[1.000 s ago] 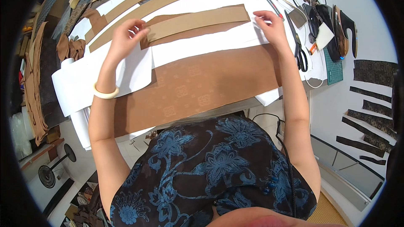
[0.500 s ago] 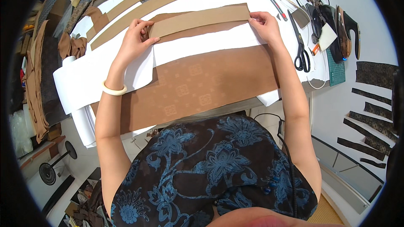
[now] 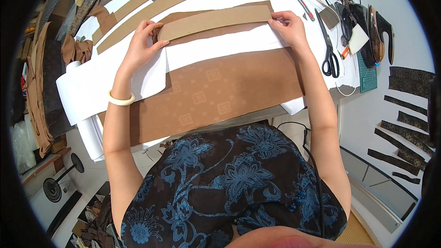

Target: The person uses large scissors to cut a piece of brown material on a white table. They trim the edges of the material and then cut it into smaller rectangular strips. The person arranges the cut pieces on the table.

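Observation:
A long, slightly curved tan strip, stiff like cardboard, lies over a larger piece of brown fabric whose edges show above and below it. My left hand grips the strip's left end, thumb on its lower corner and fingers bent at the upper edge. At the right end, my right hand pinches the corner between thumb and fingers. Nearer to me a wide brown patterned cloth is spread along the table edge, partly over white paper. My right forearm passes over its right end.
Two more tan strips lie at the far left beside crumpled brown scraps. On the right are black scissors, a red-and-grey cutter, cables, an iron and a green cutting mat. A paper roll sits at the left.
The strip has shifted slightly left, and my left hand has moved a little left with it. My right hand stays at the right end, its fingers a bit further over the corner.

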